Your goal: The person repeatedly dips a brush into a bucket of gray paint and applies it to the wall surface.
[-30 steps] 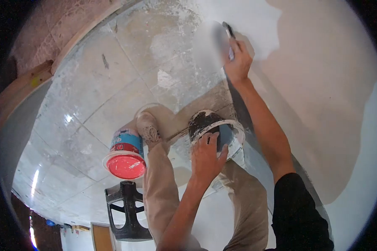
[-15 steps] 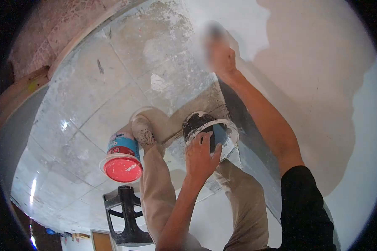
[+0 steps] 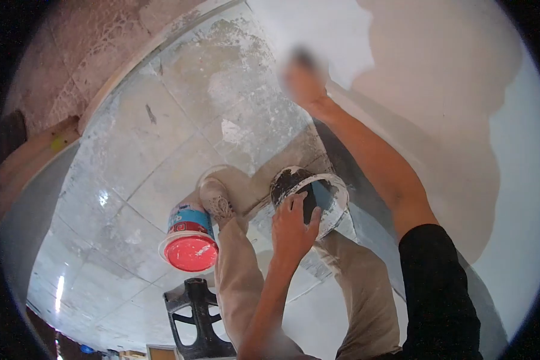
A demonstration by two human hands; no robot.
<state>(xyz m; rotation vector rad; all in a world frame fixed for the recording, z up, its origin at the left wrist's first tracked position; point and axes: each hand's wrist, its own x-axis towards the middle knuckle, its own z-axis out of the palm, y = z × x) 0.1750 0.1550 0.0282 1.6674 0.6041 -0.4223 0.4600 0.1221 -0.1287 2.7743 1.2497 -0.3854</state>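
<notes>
My left hand [image 3: 293, 231] grips the rim of a black bucket [image 3: 287, 183] smeared with white, its fingers over the near edge. The bucket tilts with its mouth toward me, between my feet and beside the wall. Inside it are dark and blue-grey surfaces. My right hand [image 3: 305, 84] reaches far forward, closed, low by the white wall [image 3: 423, 78]. A blur covers its fingers, and a dark shape at its far end cannot be made out. A broad damp-looking beige area covers much of the wall next to my right arm.
A red-lidded paint tub [image 3: 191, 252] with a blue label stands by my shoe [image 3: 216, 198]. Behind it is a black plastic stool [image 3: 199, 321]. Grey floor tiles [image 3: 162, 150] carry white splatters. A raised curved edge [image 3: 123, 75] borders the floor at upper left.
The view has shifted, so floor items appear farther right and lower. My right hand sits slightly lower and farther left in view. My left hand keeps its grip on the bucket.
</notes>
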